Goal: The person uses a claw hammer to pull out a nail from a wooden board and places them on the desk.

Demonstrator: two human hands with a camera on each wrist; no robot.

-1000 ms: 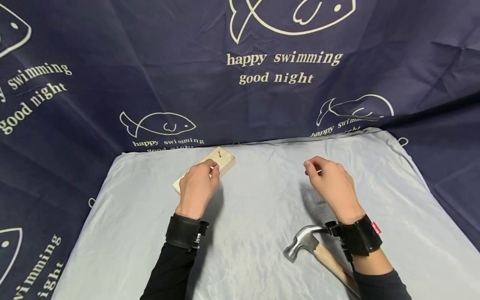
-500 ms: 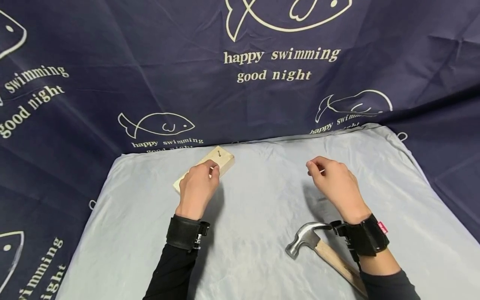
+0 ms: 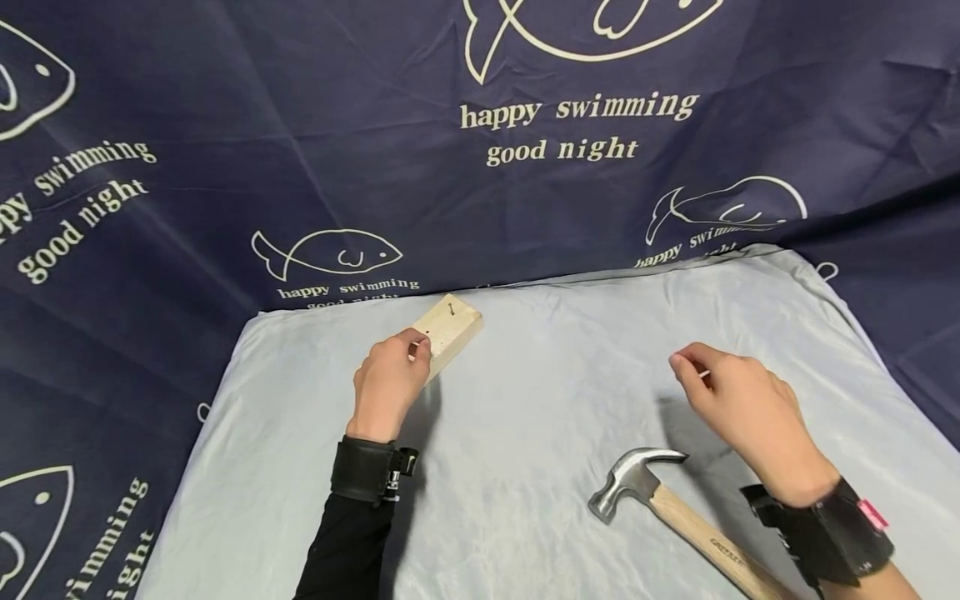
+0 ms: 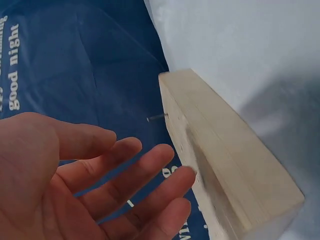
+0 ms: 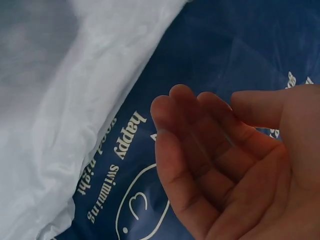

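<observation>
A pale wooden block (image 3: 463, 327) lies near the back edge of the table, left of centre. From its top, near the far end, a nail (image 3: 452, 309) stands up; the left wrist view also shows this nail (image 4: 157, 118). My left hand (image 3: 390, 385) hovers over the block's near part, hiding it, with fingers loosely bent and nothing held. My right hand (image 3: 753, 417) is raised over the right side, its relaxed fingers (image 5: 182, 165) holding nothing. Below and left of it a claw hammer (image 3: 637, 482) lies on the cloth, wooden handle towards the lower right.
A light grey-blue cloth (image 3: 517, 467) covers the table, wrinkled in places. Dark blue fabric (image 3: 540, 217) printed with fish and lettering hangs behind and at the sides. Black straps with cameras sit on both wrists.
My right hand has moved right and nearer to me, uncovering more of the hammer's claw and handle. My left hand has drawn slightly back from the block. The view has shifted a little.
</observation>
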